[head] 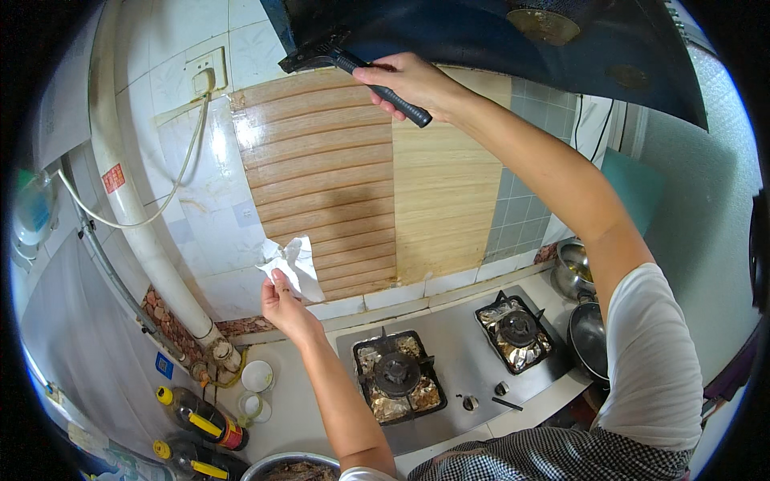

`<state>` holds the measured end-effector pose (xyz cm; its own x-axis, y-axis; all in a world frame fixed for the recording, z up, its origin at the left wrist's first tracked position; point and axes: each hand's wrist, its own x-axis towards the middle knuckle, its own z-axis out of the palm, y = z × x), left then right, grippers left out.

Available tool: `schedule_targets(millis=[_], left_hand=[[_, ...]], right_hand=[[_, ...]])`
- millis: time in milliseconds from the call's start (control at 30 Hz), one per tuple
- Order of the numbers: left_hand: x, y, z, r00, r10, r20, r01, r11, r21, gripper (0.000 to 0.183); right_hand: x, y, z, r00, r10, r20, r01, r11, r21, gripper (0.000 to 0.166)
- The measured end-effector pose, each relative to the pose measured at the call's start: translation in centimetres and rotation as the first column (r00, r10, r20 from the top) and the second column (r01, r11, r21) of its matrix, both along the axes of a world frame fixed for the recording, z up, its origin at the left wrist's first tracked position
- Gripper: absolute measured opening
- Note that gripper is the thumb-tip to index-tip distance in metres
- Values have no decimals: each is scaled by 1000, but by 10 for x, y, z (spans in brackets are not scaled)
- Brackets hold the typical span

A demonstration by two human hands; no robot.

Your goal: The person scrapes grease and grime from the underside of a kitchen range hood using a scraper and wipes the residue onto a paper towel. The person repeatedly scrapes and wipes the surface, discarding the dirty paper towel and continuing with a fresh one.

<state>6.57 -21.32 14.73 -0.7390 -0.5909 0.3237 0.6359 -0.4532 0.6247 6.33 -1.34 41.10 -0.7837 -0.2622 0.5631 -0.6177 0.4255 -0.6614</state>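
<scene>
Up at the range hood (457, 42), my right hand (415, 84) grips a black-handled scraper (346, 61). Its dark, wide head meets the left part of the hood's underside or lower edge; the contact is hard to make out against the dark metal. A crumpled white paper sheet (295, 267) is pinched between the thumb and fingers of my left hand (286, 306). That hand is raised in front of the tiled wall, above and left of the gas hob (463, 373). Brownish residue shows in the paper's folds.
Below are a left burner (397, 374) and right burner (518, 327), both foil-lined. Two dark sauce bottles (204, 418) and small bowls (257, 376) are at left. A pan (589, 340) and metal pot (571, 270) stand right. A cable (180, 174) hangs from the socket.
</scene>
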Motion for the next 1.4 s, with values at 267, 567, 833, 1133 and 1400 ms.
schedule_targets(millis=[267, 567, 833, 1133, 1400], left_hand=[[11, 2, 11, 998, -47, -39, 47, 999, 12, 17], [16, -8, 38, 967, -239, -85, 238, 971, -17, 21], [23, 13, 58, 853, -503, -139, 500, 864, -58, 20], [37, 36, 59, 988, -130, -89, 85, 917, -390, 14], [-13, -36, 42, 996, 23, -85, -11, 990, 140, 18]], right_hand=[[35, 22, -7, 991, 73, -116, -72, 997, 17, 27], [94, 30, -45, 997, -22, -68, 58, 807, 588, 25], [101, 31, -45, 998, 41, -41, 7, 619, 786, 30], [86, 22, -65, 992, 83, -91, 22, 606, 795, 32], [79, 17, -67, 996, -52, -79, 90, 773, 628, 31]])
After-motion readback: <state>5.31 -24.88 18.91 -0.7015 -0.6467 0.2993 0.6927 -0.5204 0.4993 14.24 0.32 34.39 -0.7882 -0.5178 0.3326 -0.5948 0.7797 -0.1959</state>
